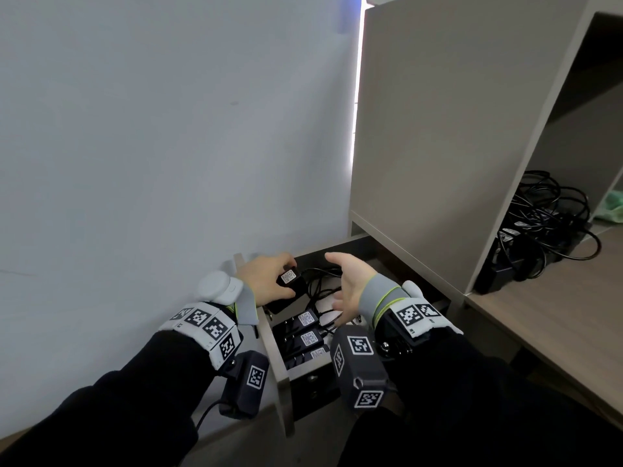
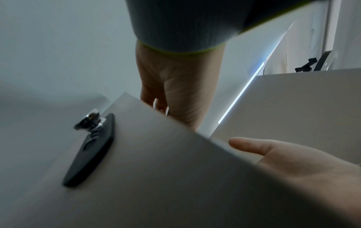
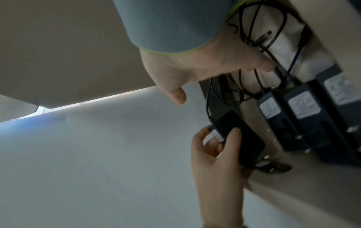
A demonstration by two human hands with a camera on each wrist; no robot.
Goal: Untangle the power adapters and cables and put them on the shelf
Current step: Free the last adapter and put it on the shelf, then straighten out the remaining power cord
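Observation:
An open drawer [image 1: 269, 338] holds three black power adapters [image 1: 305, 333] laid side by side, with loose black cables [image 1: 320, 281] behind them. My left hand [image 1: 279, 278] grips a fourth black adapter [image 1: 290, 277] at the drawer's far left, and its cable trails into the tangle. My right hand [image 1: 344, 288] is open over the cables, fingers spread and pointing down. In the right wrist view the right hand's fingers [image 3: 261, 66] reach the cables [image 3: 254, 38], and the left hand [image 3: 215, 146] pinches the adapter [image 3: 242, 138] beside the row of adapters [image 3: 304, 111].
A shelf board [image 1: 556, 318] at the right carries a pile of black cables and adapters [image 1: 546, 230], with something green [image 1: 612, 207] behind it. A tall cabinet side panel [image 1: 438, 129] stands over the drawer. The drawer front [image 2: 156, 169] with its black handle [image 2: 91, 148] hides my left hand's fingers in the left wrist view.

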